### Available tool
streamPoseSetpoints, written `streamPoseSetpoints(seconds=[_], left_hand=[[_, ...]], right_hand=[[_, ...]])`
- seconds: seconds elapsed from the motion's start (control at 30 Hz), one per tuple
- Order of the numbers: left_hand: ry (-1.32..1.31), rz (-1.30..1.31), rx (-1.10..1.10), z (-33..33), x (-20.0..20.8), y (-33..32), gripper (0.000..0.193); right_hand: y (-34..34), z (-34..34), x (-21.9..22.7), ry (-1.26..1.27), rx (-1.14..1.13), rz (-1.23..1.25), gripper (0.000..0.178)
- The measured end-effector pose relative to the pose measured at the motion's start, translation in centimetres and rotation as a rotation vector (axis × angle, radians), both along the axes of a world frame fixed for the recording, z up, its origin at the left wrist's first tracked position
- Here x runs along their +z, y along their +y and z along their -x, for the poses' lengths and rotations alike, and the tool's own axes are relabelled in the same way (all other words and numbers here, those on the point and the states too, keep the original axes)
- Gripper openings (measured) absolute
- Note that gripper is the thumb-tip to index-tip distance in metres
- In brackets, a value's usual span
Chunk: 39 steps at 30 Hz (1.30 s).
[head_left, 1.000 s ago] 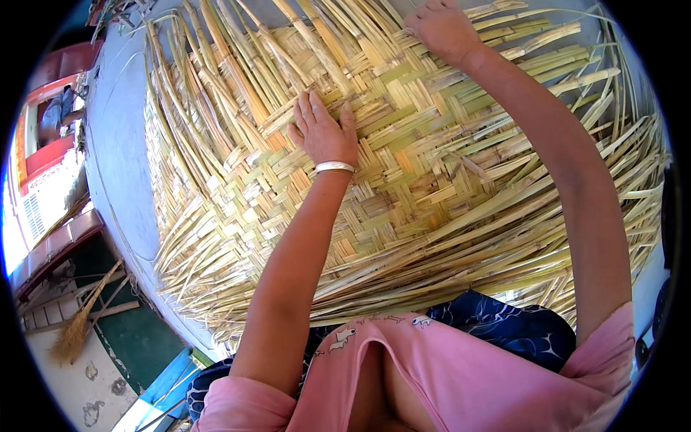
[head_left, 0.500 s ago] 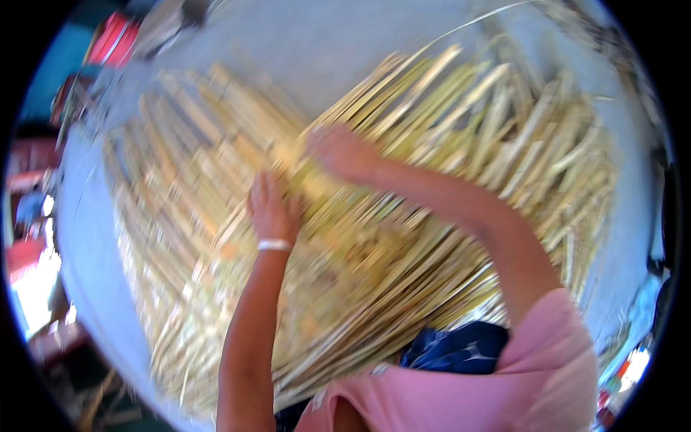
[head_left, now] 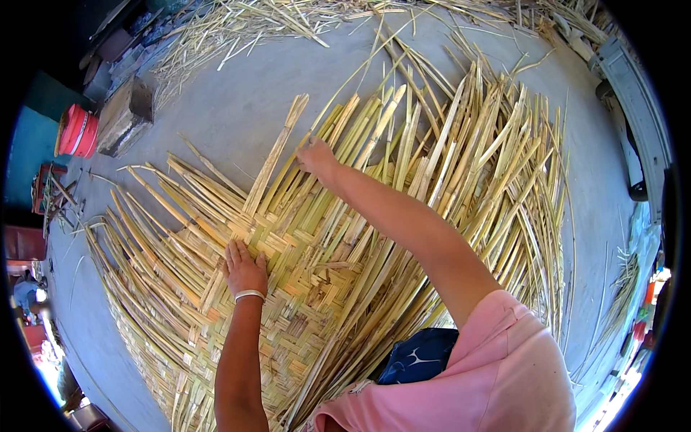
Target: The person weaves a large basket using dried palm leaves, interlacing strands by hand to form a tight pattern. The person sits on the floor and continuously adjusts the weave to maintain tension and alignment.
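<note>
A half-woven mat [head_left: 288,353] of flat, yellow-green split-cane or bamboo strips lies on the ground before me. My left hand [head_left: 245,270], with a white band at the wrist, rests flat on the weave, fingers stretched out, close to the far edge of the woven part. Farther off and to the right, my right hand [head_left: 315,155] is closed around a thin strip near its outer end. Just left of that hand, one broad strip [head_left: 277,155] sticks out beyond its neighbours. Loose strips [head_left: 497,165] fan out on the right, partly covered by my right forearm.
Cut strips [head_left: 252,29] lie scattered on the grey floor [head_left: 237,108] at the far side. A red round container [head_left: 78,132] and a rough block [head_left: 126,115] stand at the far left. A grey metal frame [head_left: 637,108] stands at the right.
The view has shifted and is sharper now. My right hand has moved outward along the strips, farther from my left hand, which still lies on the mat.
</note>
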State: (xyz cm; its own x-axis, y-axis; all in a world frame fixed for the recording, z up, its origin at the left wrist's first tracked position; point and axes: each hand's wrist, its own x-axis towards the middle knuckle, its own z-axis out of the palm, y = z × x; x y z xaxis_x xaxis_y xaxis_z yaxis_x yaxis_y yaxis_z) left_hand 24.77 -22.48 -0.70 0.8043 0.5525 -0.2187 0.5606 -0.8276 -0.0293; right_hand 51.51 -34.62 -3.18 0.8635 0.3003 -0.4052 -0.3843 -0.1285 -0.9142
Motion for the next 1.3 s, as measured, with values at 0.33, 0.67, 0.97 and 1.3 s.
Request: streamPoseSetpoints(seconds=[0.33, 0.67, 0.97, 1.3], left_hand=[[0.027, 0.013, 0.026, -0.3, 0.3, 0.1, 0.063], [0.04, 0.023, 0.0, -0.5, 0.7, 0.2, 0.065], [-0.321, 0.151, -0.239, -9.2, 7.5, -1.7, 0.044], [-0.647, 0.925, -0.333, -21.2, 13.3, -10.7, 0.028]], right_hand=[[-1.4, -4.1, 3.1, 0.022, 0.051, -0.375, 0.013], [-6.3, -7.7, 7.9, -0.144, -0.04, -0.385, 0.011], [-10.1, -4.3, 13.8, -0.184, -0.044, -0.45, 0.012], [-13.1, 1.5, 16.6, -0.283, -0.073, -0.478, 0.013]])
